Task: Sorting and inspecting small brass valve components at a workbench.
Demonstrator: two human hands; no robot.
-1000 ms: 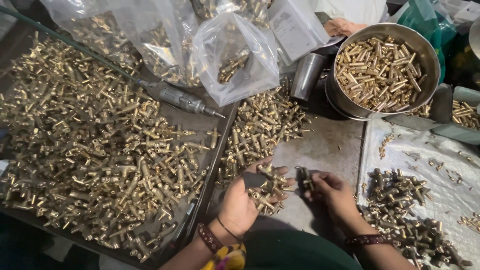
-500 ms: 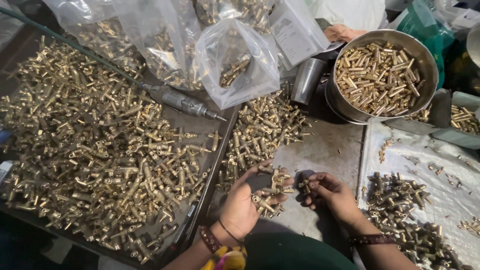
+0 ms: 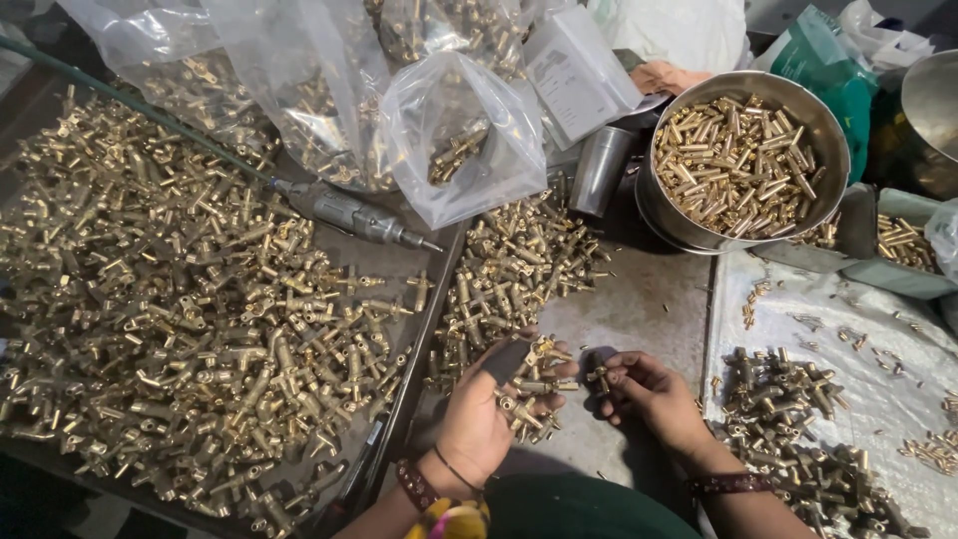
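1. Grey worktop (image 3: pixel 639 309) below me, brass everywhere; the round steel bowl (image 3: pixel 743 160) of brass pins is my landmark.
2. Well below that bowl, my left hand (image 3: pixel 479 419) cups a handful of brass fittings (image 3: pixel 534 384).
3. Just beside it, my right hand (image 3: pixel 654 394) pinches one small brass piece (image 3: pixel 599 376) in curled fingers.
4. Far left of the bowl, a tray (image 3: pixel 394 404) heaped with fittings.

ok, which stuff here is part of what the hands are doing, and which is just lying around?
In use:
left hand, on brass fittings
right hand, pinching a small brass part

Lying about:
tray of fittings
air tool
plastic bags
steel bowl of pins
steel cup
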